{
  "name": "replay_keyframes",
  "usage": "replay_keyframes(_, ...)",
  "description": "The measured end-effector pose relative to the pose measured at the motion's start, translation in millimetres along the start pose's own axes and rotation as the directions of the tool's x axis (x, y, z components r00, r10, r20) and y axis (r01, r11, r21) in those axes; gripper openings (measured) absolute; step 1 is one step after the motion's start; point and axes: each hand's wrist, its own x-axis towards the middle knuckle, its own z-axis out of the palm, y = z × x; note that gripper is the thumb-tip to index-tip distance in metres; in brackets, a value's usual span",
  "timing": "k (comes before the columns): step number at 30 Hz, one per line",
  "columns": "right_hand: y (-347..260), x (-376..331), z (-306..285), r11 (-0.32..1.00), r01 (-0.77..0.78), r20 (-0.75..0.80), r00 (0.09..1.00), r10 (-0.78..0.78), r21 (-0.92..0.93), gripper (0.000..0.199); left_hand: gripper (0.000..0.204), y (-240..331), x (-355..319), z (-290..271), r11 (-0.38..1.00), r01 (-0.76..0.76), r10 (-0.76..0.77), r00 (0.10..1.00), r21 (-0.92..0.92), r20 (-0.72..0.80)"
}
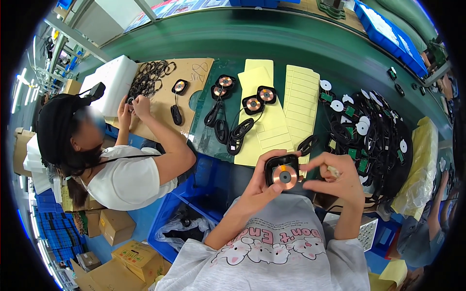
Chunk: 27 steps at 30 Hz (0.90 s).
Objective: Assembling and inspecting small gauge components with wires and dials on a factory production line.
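Observation:
My left hand (259, 186) grips a black square charger housing (268, 167) with a round copper coil (285, 178) facing up, the thumb on its lower edge. Just right of it is my right hand (342, 179), thumb and forefinger apart and pointing at the housing. A small pale piece, perhaps a finger cot, shows by its curled fingers; I cannot tell which. Behind the held housing lies a coiled black cable (307, 144). Two coil housings (259, 100) with bundled cables rest on yellow foam sheets (272, 128), and another pair (223, 86) sits further left on the green table.
At the right is a heap of black cables, green circuit boards and white discs (361, 126). A co-worker (131, 169) at the left handles a small dark part over a cardboard sheet (194, 97) with black rings (153, 72). A blue bin (167, 223) stands below the table edge.

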Motion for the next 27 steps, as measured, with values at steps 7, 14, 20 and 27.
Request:
replay_keyframes(7, -2, 0, 22, 0.967, -0.194, 0.031, 0.981, 0.192, 0.163, 0.009, 0.055, -3, 0, -7, 0.979, -0.048, 0.037, 0.998, 0.197, 0.058)
replay_keyframes(14, 5, -2, 24, 0.928, -0.188, 0.015, 0.981, 0.193, 0.322, 0.011, 0.052, -5, -4, -11, 0.982, 0.009, -0.021, 0.998, 0.187, 0.061)
replay_keyframes(20, -1, -3, 21, 0.99, -0.091, -0.035, 0.995, 0.095, 0.11, 0.013, 0.043, -3, -1, -7, 0.995, 0.05, -0.057, 0.995, 0.088, 0.078)
replay_keyframes(27, -4, -4, 22, 0.998, -0.059, -0.051, 0.997, 0.06, 0.033, 0.013, 0.035, -5, 3, -7, 0.998, 0.05, -0.047, 0.996, -0.026, 0.08)
